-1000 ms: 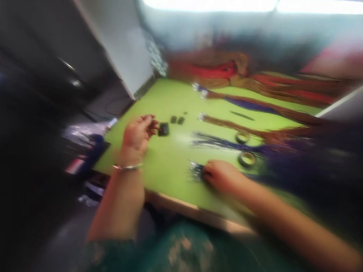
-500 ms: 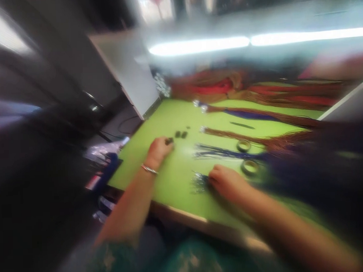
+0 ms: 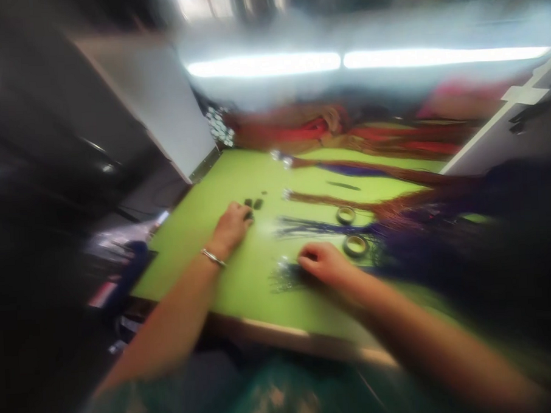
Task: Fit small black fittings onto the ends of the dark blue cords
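Observation:
My left hand (image 3: 231, 227) is closed at the fingertips around a small black block (image 3: 248, 216), just above the green tabletop. Beside it lie two more small black blocks (image 3: 258, 203) and a tiny dark piece (image 3: 264, 193). My right hand (image 3: 322, 260) has thumb and forefinger curled together over a bundle of dark blue wires (image 3: 294, 279). What those fingers hold, if anything, is too blurred to tell. The bundle's bare or metal-tipped ends (image 3: 281, 278) fan out left of this hand. A second bundle of blue wires (image 3: 304, 226) lies behind it.
Two tape rolls (image 3: 356, 246) lie right of my hands. Brown wire bundles with white connectors (image 3: 286, 194) stretch across the green table (image 3: 242, 281). A thin dark tool (image 3: 343, 185) lies between them. White panels (image 3: 152, 102) flank the bench; red and brown wires heap behind.
The view has turned, so the table sits further left. My left hand has moved slightly right over the table with its block. My right hand's fingers have lifted a little and rounded.

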The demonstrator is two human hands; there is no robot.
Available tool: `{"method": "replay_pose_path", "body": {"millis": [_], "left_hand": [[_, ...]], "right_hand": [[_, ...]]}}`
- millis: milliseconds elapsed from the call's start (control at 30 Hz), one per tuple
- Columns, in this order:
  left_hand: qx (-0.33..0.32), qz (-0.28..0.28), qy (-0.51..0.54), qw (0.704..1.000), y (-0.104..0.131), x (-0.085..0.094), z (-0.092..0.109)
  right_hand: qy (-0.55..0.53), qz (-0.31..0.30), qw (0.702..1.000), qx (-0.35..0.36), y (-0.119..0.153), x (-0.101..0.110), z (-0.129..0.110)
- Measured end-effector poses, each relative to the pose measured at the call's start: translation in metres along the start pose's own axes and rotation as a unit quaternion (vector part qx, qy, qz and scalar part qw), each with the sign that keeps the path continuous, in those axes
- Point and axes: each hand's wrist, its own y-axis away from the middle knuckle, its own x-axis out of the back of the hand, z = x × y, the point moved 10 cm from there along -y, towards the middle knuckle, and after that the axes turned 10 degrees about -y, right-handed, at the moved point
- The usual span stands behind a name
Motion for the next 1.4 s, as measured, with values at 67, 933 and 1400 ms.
{"method": "replay_pose_path", "body": {"millis": [67, 933, 1400], "left_hand": [[-0.01, -0.011, -0.018, 1.0, -0.004, -0.001, -0.002], [0.153, -0.275, 0.797, 0.516, 0.075, -0.034, 0.124], [0.137, -0.283, 0.791, 0.524, 0.077, -0.034, 0.126]], "right_hand": [[0.004, 0.005, 1.0, 0.005, 0.0, 0.002, -0.001], [0.033, 0.177, 0.982, 0.064, 0.011, 0.041, -0.015], [0.119, 0.159, 0.977, 0.079, 0.012, 0.036, -0.02]]}}
